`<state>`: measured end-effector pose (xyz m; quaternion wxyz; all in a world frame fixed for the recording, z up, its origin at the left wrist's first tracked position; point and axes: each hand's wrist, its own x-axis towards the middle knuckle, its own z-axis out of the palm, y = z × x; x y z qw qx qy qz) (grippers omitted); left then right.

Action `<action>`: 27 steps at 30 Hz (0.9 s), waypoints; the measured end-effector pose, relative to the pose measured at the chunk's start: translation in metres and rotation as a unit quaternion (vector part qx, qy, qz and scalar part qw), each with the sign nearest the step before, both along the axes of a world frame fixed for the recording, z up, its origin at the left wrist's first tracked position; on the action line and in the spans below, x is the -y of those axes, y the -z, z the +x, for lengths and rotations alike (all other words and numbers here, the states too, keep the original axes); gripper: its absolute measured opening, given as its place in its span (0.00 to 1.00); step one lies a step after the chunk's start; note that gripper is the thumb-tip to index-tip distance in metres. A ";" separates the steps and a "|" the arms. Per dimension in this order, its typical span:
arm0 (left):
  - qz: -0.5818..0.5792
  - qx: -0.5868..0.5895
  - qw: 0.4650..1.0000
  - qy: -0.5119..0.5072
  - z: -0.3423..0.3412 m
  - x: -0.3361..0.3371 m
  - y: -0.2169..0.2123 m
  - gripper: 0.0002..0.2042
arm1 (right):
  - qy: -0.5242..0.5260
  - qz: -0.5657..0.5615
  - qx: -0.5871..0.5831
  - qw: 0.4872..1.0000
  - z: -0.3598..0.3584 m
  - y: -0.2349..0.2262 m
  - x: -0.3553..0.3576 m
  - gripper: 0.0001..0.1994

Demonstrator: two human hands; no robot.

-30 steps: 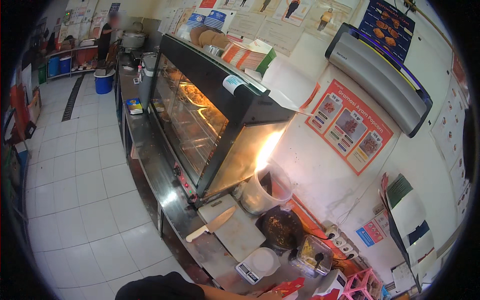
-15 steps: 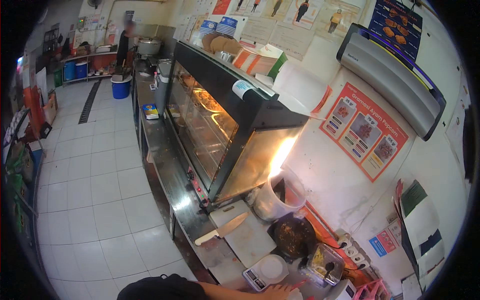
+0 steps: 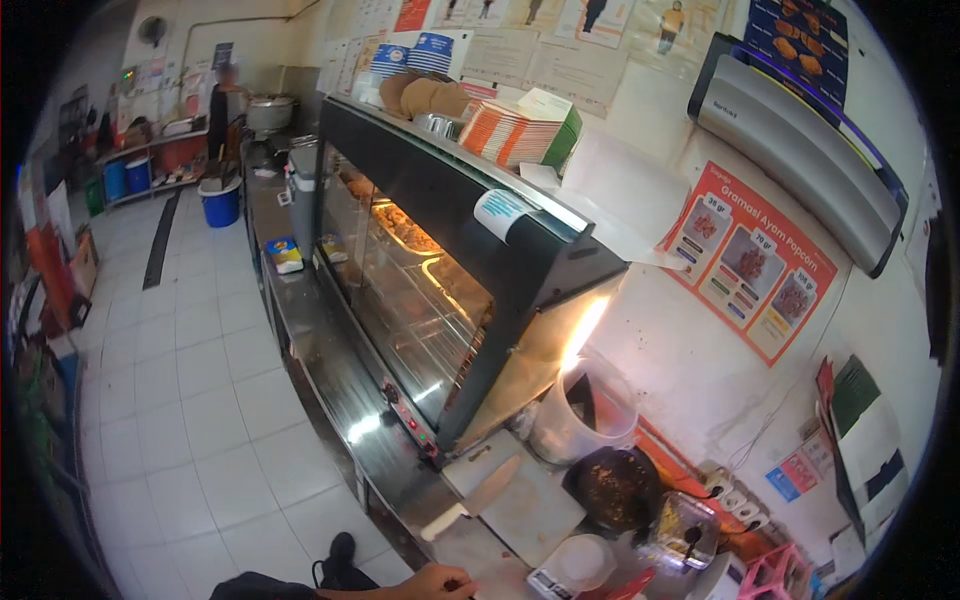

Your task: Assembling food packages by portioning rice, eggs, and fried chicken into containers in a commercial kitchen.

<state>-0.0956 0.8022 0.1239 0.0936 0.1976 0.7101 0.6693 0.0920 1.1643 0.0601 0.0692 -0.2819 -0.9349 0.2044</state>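
My left hand (image 3: 443, 582) reaches in from the lower edge, beside the counter's front edge. Its fingers are curled in; anything inside them is hidden. Nearest to it lies a knife (image 3: 490, 488) with a pale handle, its blade over a worn white cutting board (image 3: 535, 520). To the right is a white kitchen scale (image 3: 583, 562) with a round top, partly cut off by the lower edge. A red object (image 3: 634, 582) lies beside the scale; its kind is unclear. My right hand is out of view.
A lit glass food warmer (image 3: 420, 270) stands on the steel counter (image 3: 340, 375). Behind the board are a translucent bucket (image 3: 600, 425), a dark pan (image 3: 612, 488) with brown crumbs, and a clear container (image 3: 685, 530). A shoe (image 3: 342, 550) shows on the tiled floor. One person (image 3: 220, 105) stands far back.
My left hand has drawn back leftward from beside the scale to the counter's front edge, and its fingers have curled. The view has shifted, and a shoe now shows.
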 end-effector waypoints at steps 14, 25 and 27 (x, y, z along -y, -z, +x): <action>-0.044 -0.103 0.985 0.128 -0.141 0.189 -0.033 0.12 | -0.087 -0.076 0.038 0.993 -0.017 0.090 0.259 0.12; 0.053 0.208 0.957 0.196 -0.164 0.208 -0.021 0.10 | -0.136 -0.398 -0.171 0.891 -0.243 -0.136 0.378 0.06; 0.146 0.229 0.941 0.201 -0.176 0.226 -0.039 0.07 | -0.117 -0.510 -0.200 0.828 -0.263 -0.141 0.385 0.05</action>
